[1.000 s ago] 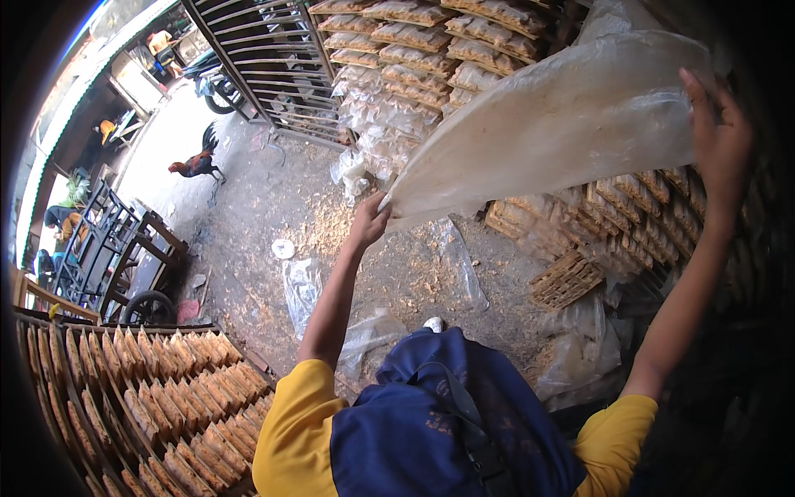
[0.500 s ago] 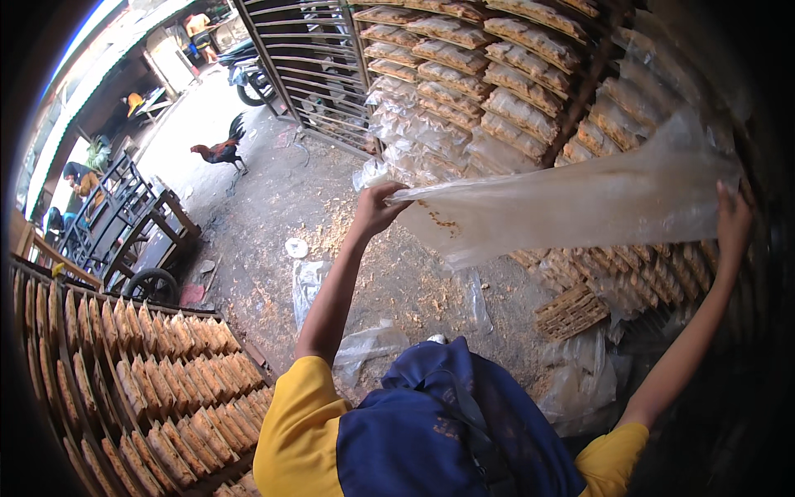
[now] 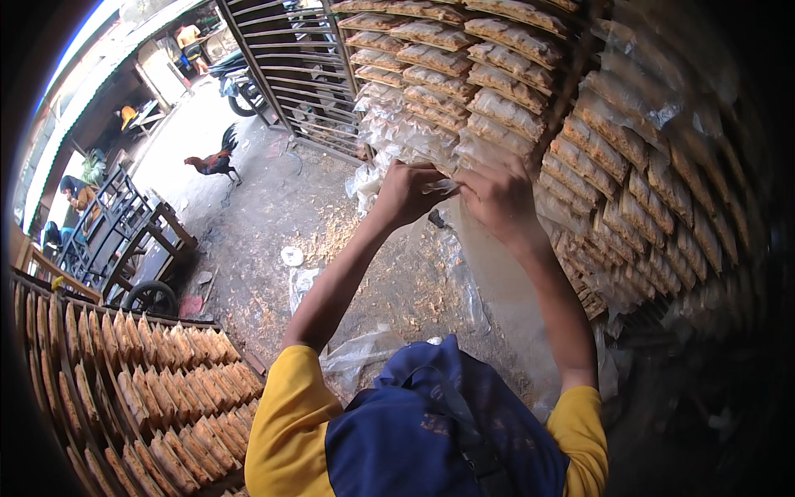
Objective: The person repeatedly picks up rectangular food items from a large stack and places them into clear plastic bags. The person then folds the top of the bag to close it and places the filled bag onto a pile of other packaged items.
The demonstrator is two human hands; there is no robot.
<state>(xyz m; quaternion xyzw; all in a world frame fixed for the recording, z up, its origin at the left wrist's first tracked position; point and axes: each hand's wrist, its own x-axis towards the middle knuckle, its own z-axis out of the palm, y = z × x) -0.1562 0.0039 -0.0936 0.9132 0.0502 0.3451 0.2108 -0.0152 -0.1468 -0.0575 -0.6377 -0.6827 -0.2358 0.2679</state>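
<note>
My left hand (image 3: 407,195) and my right hand (image 3: 501,199) are close together in front of me, at the foot of the tall stack. Both have their fingers pinched on the edge of a translucent plastic sheet (image 3: 489,265). Its slack part drops from between the hands and hangs down beside my right forearm, thin enough to see the floor through it. Behind the hands rise rows of flat orange-brown slabs (image 3: 509,79) on slats, partly draped with crumpled clear plastic (image 3: 406,137).
A rack of similar slabs (image 3: 178,373) stands at lower left. On the crumb-strewn floor lie plastic scraps (image 3: 360,354) and a white disc (image 3: 291,256). Beyond are a rooster (image 3: 215,161), a slatted gate (image 3: 286,66), a wheeled cart (image 3: 137,236), a motorcycle (image 3: 240,87) and people.
My right hand has swung in from the far right to beside my left hand. The plastic sheet, stretched wide before, now hangs folded down between them. The view has shifted slightly.
</note>
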